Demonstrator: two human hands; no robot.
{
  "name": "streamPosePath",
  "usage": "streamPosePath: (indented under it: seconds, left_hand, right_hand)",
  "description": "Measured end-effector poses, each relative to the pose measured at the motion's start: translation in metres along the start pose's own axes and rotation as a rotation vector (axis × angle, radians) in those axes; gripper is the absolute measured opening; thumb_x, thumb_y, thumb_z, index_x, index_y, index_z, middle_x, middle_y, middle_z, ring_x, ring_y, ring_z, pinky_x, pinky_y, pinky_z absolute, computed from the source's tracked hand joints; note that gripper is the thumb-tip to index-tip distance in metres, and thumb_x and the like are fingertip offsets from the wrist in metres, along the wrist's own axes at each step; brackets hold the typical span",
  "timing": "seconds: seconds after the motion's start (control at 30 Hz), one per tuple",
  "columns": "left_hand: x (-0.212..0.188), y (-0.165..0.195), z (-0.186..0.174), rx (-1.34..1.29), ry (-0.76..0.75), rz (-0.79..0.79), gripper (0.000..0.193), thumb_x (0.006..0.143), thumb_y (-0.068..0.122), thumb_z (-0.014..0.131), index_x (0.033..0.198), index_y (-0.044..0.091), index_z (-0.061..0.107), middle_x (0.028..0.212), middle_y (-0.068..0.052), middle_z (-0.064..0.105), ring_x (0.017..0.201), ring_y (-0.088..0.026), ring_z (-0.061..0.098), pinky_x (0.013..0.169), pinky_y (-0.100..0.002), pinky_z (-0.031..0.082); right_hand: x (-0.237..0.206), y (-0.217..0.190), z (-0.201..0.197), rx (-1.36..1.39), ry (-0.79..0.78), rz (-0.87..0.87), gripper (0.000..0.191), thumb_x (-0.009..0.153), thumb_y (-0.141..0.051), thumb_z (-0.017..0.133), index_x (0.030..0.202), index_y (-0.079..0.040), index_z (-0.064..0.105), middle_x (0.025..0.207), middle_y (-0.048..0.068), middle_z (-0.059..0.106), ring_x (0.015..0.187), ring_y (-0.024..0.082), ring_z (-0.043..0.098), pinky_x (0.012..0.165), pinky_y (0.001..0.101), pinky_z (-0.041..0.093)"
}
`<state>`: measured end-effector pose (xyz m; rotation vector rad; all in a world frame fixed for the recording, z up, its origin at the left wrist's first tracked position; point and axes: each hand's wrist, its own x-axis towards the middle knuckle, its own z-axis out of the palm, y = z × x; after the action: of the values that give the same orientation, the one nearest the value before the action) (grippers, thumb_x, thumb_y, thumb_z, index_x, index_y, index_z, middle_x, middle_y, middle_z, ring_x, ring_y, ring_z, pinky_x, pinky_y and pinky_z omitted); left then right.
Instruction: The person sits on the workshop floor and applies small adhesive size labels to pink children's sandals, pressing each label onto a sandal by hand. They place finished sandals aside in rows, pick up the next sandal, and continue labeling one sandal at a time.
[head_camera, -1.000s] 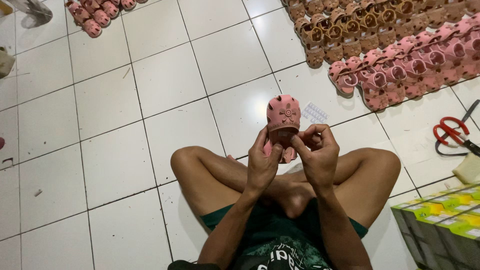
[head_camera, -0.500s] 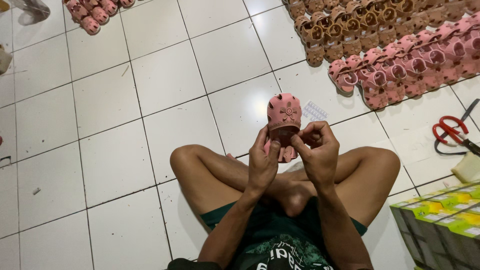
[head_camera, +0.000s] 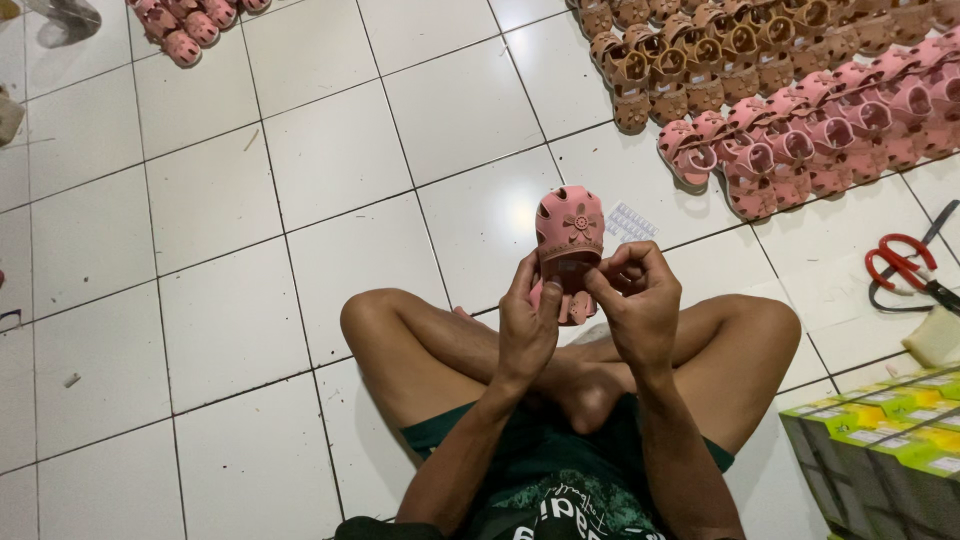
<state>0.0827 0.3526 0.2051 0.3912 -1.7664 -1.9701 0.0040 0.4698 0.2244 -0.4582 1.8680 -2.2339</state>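
A small pink child's sandal (head_camera: 569, 230) with a flower cut-out is held upright in front of me, toe up, over my crossed legs. My left hand (head_camera: 527, 322) grips its lower left side. My right hand (head_camera: 633, 300) pinches at the strap area on its right side, fingers curled. A small clear sheet of stickers (head_camera: 627, 222) lies on the white tile floor (head_camera: 330, 160) just behind the sandal.
Rows of pink sandals (head_camera: 830, 135) and brown sandals (head_camera: 690, 55) line the floor at the upper right; several more pink ones (head_camera: 185, 25) lie at the top left. Red-handled scissors (head_camera: 905, 265) lie at the right. Green and yellow boxes (head_camera: 885, 430) stand at the lower right.
Both hands have kept the sandal at the same spot; the right fingers have shifted slightly on the strap. The view has barely moved.
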Motion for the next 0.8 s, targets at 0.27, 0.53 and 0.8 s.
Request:
streamPosePath:
  seconds: [0.27,0.53,0.8]
  left_hand:
    - [-0.0006,-0.0028,-0.0002,0.073,0.027,0.053,0.056,0.108,0.037,0.052,0.144,-0.006,0.050,0.127,-0.018,0.070,0.115,-0.022,0.069,0.096,-0.033,0.056]
    - [0.0000,-0.0033,0.0003,0.077,0.031,0.051,0.053,0.108,0.033,0.052,0.144,-0.005,0.050,0.129,-0.018,0.070,0.118,-0.022,0.068,0.098,-0.033,0.056]
    - [-0.0001,-0.0036,0.0017,0.030,0.032,0.032,0.051,0.108,0.030,0.052,0.144,-0.006,0.049,0.129,-0.018,0.069,0.116,-0.021,0.068,0.096,-0.032,0.056]
  right_hand:
    - [0.0014,-0.0020,0.0004,0.002,-0.008,0.018,0.023,0.091,0.007,0.072,0.101,-0.003,0.054,0.091,0.003,0.066,0.084,0.007,0.066,0.076,0.0210,0.059]
    - [0.0014,0.0005,0.0000,0.031,-0.010,0.024,0.024,0.092,0.008,0.072,0.102,-0.003,0.053,0.091,0.002,0.065,0.083,0.006,0.064,0.076,0.0209,0.058]
    - [0.0021,-0.0023,0.0031,-0.038,0.007,0.000,0.025,0.090,0.008,0.072,0.100,-0.004,0.053,0.091,0.002,0.064,0.085,0.006,0.064,0.080,0.0227,0.059]
